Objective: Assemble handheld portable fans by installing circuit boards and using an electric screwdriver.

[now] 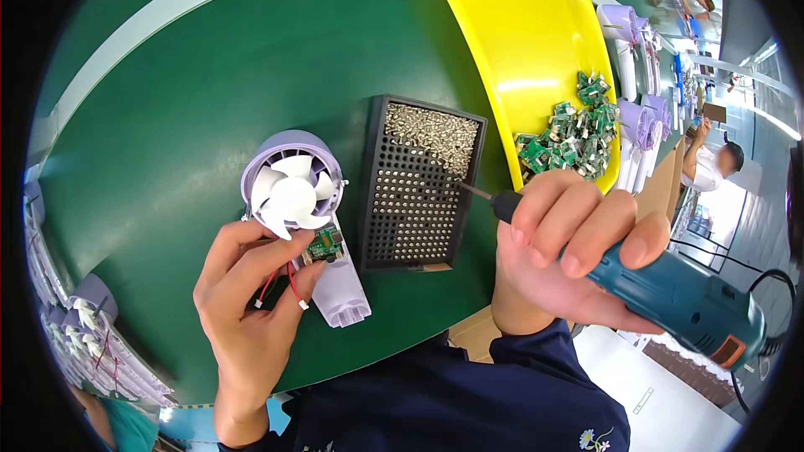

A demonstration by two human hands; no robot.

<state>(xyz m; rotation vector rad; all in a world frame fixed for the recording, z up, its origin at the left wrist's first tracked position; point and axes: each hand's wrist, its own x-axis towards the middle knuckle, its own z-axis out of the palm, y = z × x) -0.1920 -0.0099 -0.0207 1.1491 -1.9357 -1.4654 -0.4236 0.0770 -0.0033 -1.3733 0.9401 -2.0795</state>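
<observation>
A pale purple fan housing (342,295) lies on the green table, its white fan blades (293,199) facing up. My left hand (247,293) is closed at its near side, thumb and fingertips on a small green circuit board (325,244) set against the housing. Red and white wires with small plugs hang below those fingers. My right hand (565,230) grips a teal electric screwdriver (691,305), its cord trailing off to the right. The bit tip reaches the right part of a black screw tray (366,209). Loose silver screws (431,136) heap at the tray's far end; others stand in rows of holes.
A yellow bin (528,42) behind my right hand holds a pile of green circuit boards (574,138). More purple housings (641,121) stand beyond it, and others (96,305) line the left edge. Co-workers sit at the far right; another person's arm shows at lower left.
</observation>
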